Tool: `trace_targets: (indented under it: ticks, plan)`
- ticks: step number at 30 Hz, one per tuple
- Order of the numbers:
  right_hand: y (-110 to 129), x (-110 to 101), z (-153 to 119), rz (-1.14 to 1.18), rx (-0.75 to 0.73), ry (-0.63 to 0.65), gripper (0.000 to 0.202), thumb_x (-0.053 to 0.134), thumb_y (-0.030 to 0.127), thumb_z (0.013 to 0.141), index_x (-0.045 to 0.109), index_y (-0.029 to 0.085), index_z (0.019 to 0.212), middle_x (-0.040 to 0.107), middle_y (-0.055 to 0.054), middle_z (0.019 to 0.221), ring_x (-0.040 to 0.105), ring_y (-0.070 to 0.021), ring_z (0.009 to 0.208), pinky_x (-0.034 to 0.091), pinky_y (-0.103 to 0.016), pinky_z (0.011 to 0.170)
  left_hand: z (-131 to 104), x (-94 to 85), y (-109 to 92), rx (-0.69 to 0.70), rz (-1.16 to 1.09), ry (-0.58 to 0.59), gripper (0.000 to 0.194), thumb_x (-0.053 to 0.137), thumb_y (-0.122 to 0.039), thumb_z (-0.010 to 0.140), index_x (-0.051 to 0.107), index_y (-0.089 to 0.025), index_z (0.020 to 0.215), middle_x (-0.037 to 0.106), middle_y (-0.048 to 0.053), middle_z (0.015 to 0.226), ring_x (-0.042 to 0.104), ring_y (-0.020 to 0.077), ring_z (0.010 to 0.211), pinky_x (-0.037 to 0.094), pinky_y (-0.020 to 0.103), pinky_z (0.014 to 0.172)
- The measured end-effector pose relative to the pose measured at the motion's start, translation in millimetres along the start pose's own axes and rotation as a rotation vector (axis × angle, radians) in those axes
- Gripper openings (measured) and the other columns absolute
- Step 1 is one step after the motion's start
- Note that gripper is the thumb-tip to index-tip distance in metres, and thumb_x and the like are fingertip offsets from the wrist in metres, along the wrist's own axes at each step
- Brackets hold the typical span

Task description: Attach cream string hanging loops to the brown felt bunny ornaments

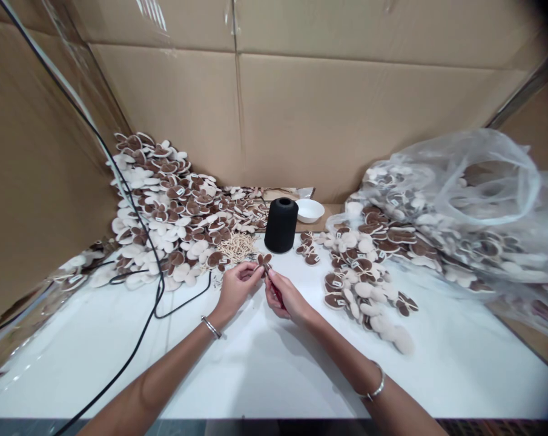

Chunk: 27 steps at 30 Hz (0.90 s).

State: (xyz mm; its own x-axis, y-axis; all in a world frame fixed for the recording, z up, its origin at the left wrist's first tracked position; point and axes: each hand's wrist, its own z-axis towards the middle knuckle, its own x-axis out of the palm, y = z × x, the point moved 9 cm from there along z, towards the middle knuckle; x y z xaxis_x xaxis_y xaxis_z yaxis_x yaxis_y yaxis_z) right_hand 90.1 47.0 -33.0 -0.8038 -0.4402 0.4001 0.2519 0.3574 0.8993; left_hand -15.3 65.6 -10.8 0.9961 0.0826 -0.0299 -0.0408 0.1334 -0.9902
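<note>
Near the middle of the white table (201,357), my left hand (238,284) pinches a small brown fabric piece (263,260) between thumb and fingers. My right hand (285,293) is closed around a small tool with a red handle (276,292), its tip touching the brown piece. Just behind my hands stands a black cone-shaped spool (281,225). A heap of short beige pieces (236,247) lies beyond my left hand. Brown and white fabric pieces are piled at the left (165,212), and more lie at the right (364,278).
A white bowl (310,210) sits behind the spool. Clear plastic bags (487,181) with more fabric pieces cover the back right. A black cable (141,339) hangs across the left side onto the table. Cardboard walls (301,109) enclose the back and sides.
</note>
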Motion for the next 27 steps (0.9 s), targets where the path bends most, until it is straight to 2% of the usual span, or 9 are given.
trace_targets:
  ticks: [7, 27]
  plan:
    - [-1.3, -1.6, -0.7, 0.001, 0.032, -0.026, 0.042, 0.048, 0.063, 0.085, 0.039, 0.022, 0.075, 0.034, 0.012, 0.037, 0.017, -0.0047, 0.027, 0.010, -0.016, 0.027, -0.6, -0.8, 1.1, -0.009, 0.015, -0.007, 0.025, 0.073, -0.038, 0.074, 0.068, -0.014, 0.081, 0.070, 0.004, 0.077, 0.066, 0.0164, 0.072, 0.052, 0.025, 0.066]
    - [-0.1, -2.7, -4.6, -0.015, 0.087, -0.038, 0.044, 0.047, 0.064, 0.085, 0.039, 0.022, 0.076, 0.031, 0.012, 0.040, 0.016, -0.0041, 0.029, 0.007, -0.018, 0.031, -0.4, -2.2, -2.8, -0.004, 0.047, -0.017, 0.026, 0.072, -0.040, 0.074, 0.069, -0.015, 0.080, 0.072, 0.005, 0.078, 0.067, 0.0176, 0.071, 0.052, 0.025, 0.060]
